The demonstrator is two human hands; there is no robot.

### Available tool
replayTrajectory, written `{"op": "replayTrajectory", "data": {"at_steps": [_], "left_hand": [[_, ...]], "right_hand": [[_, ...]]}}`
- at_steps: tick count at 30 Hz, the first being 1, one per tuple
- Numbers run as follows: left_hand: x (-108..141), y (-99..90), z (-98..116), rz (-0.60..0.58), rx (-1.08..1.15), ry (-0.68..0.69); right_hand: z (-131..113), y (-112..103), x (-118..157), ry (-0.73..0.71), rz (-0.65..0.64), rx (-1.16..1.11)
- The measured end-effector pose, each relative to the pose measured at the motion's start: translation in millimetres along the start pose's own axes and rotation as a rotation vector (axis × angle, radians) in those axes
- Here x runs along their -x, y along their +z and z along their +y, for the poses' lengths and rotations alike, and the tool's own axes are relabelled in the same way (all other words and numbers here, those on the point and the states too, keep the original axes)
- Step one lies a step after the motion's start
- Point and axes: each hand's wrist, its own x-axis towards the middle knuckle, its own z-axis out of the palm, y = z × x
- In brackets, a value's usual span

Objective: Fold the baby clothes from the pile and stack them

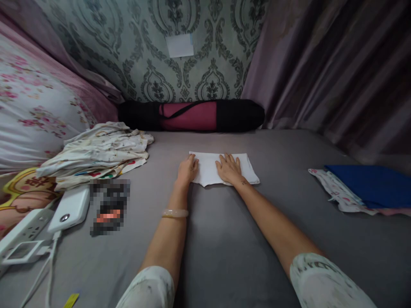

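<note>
A white folded garment (pixel 208 164) lies flat on the grey sheet in front of me; its exact kind does not show. My left hand (pixel 189 169) rests at its left edge, with the fingers pointing forward and touching the cloth. Flat on the middle of the garment lies my right hand (pixel 229 168), its fingers spread. Neither hand grips anything. A pale bangle (pixel 175 213) circles my left forearm.
Crumpled patterned clothes (pixel 102 149) lie to the left, near a white power bank (pixel 70 209) and a power strip (pixel 27 231) with cables. Folded cloths with a blue one (pixel 369 186) on top sit at right. A black and pink bag (pixel 189 115) lies along the wall.
</note>
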Motion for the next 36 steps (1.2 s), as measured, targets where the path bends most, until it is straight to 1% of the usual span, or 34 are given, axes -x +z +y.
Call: {"op": "replayTrajectory", "data": {"at_steps": [4,8,11,15,18,23,26,30,33,36], "left_hand": [[-2,1.1,-3,0.012,0.022,-0.018],[-2,0.5,-6,0.049,0.053,-0.051],[-2,-0.9,-7,0.064,0.074,-0.086],[-4,-5.0,-6,0.068,0.107,-0.133],[-5,-10.0,-5,0.076,0.133,-0.183],[-5,-19.4,-9,0.113,0.124,-0.292],[-5,-23.2,-12,0.150,0.156,-0.352],[-5,-25.1,-14,0.202,0.248,-0.405],[-5,-25.3,-12,0.236,0.299,-0.425],[-4,-25.1,-11,0.245,0.318,-0.413]], "right_hand": [[-10,-3,-3,0.012,-0.036,-0.016],[-25,4,-2,-0.036,-0.004,-0.028],[-27,8,-1,-0.040,-0.009,-0.018],[-29,5,-3,-0.028,-0.020,-0.021],[-40,3,-6,-0.023,-0.042,-0.045],[-62,12,-3,-0.082,0.034,-0.065],[-64,16,-2,-0.077,0.060,-0.056],[-65,13,-4,-0.056,0.024,-0.067],[-74,11,-4,-0.057,0.026,-0.091],[-89,14,0,-0.131,0.074,-0.126]]}}
